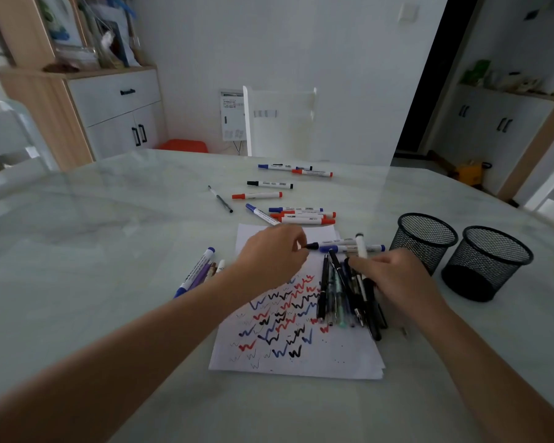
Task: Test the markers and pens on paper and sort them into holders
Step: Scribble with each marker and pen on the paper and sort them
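Black-capped and white-barrelled, a marker [330,243] is pinched at its cap end by the fingertips of the left hand [271,255], apparently so that it can be drawn clear of the heap lying on the far right part of the paper [296,353]. The right hand [394,278] is laid over a bundle of dark pens [343,298], with the fingers curled round their upper ends; the bundle seems to be gathered for lifting as one lot, though how tightly it is gripped cannot be told.

The sheet is covered with red, blue and black zigzag test strokes, so the testing is judged largely done and the sorting barely begun. Two black mesh holders [424,239] are stood side by side to the right of the paper, near the right hand; both appear empty, which suits one for markers and one for pens.

Farther off, a cluster of four markers [303,215] with red and blue caps and a fifth, blue-capped one angled beside it lie just beyond the paper. Two lone markers and a crossed pair lie farther back, with one slim pen [220,199] to their left. A small group of markers [196,272], of uncertain number, is left beside the left forearm. All rests on a pale marble-patterned table [109,251].
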